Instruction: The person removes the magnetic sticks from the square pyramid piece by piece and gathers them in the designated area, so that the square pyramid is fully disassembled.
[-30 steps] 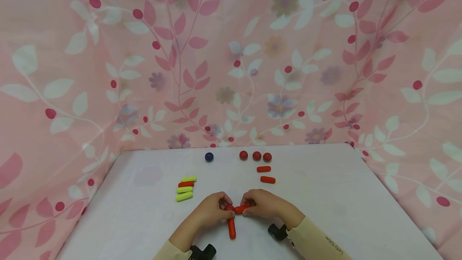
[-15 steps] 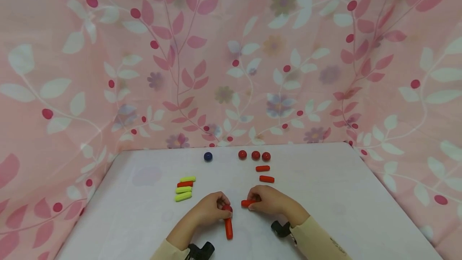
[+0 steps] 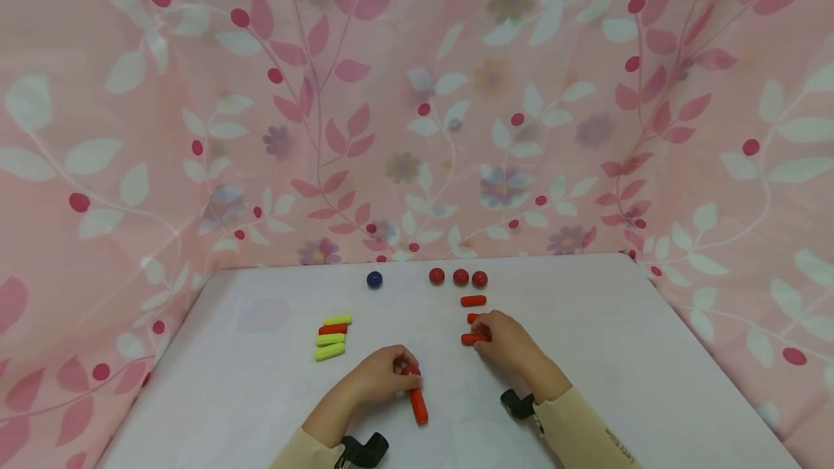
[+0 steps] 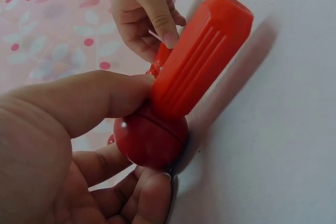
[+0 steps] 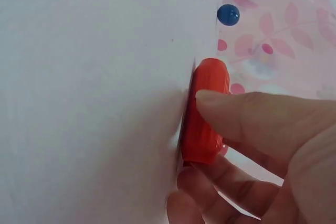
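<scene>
My left hand point(image 3: 381, 378) pinches a red ball point(image 4: 149, 141) between thumb and fingers at the front middle of the table. From that ball a red ridged rod point(image 4: 205, 51) sticks out toward the near edge in the head view, joined end to ball. Farther back and to the right, my right hand point(image 3: 511, 344) holds a second red rod point(image 5: 205, 137), thumb across its side, right at the white tabletop. Just behind it lies another red rod point(image 3: 472, 318), partly covered by the fingers. One more red rod point(image 3: 473, 301) lies beyond that.
Three red balls point(image 3: 437, 276) sit near the table's back edge, with a dark blue ball point(image 3: 374, 279) to their left. On the left lies a stack of yellow rods point(image 3: 329, 352) with one red rod point(image 3: 333, 328) among them. A floral curtain point(image 3: 417, 93) hangs behind.
The right hand has drawn its rod away from the ball and carried it back and right to the loose red rods. The left hand still holds the ball in nearly the same place.
</scene>
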A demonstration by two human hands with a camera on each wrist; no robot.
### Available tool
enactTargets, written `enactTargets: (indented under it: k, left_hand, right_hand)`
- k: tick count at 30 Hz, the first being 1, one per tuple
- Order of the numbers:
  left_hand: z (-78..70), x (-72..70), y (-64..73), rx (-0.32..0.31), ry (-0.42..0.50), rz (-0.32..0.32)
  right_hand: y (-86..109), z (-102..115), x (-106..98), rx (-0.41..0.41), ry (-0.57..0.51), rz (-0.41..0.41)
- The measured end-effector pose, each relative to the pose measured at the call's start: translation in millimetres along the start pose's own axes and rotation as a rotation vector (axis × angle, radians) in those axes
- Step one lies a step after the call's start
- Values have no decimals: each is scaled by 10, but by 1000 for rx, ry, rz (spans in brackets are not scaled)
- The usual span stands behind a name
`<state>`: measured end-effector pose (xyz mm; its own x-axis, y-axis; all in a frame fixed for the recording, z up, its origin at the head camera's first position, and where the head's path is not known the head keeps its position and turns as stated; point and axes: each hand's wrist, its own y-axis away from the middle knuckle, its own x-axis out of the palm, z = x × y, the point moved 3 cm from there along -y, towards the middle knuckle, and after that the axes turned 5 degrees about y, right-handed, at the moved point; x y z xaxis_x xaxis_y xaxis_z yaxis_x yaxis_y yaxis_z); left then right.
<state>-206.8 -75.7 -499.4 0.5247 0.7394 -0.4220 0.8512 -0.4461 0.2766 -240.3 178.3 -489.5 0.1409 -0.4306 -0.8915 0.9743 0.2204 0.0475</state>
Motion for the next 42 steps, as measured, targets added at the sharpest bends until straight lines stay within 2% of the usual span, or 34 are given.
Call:
enactTargets:
  k: [4,7,10,14,16,19,26,31,42]
  left_hand:
    - [-14,17,13,4,0,-11]
    - [-19,24,21,10,3,-23]
    - [-9,26,21,9,0,-41]
    - [3,26,20,-2,7,-63]
    - [0,24,26,-7,13,-75]
    - [-20,18,35,-16,19,-90]
    - [-2,29,23,-30,3,-123]
    - [12,48,12,-27,-14,-139]
    - [-60,53,41,-5,-41,-63]
  right_hand:
    - [12,24,-14,-9,44,-71]
    - [52,118,-15,-42,23,-101]
    - [112,264,42,-105,-46,-4]
    - [201,436,178,-184,-143,216]
    - [232,494,220,-216,-171,282]
    - [252,548,247,-226,-194,335]
    - [277,626,281,-218,-271,385]
    - [281,617,303,-203,-274,391]
    - [216,528,278,-232,-215,366]
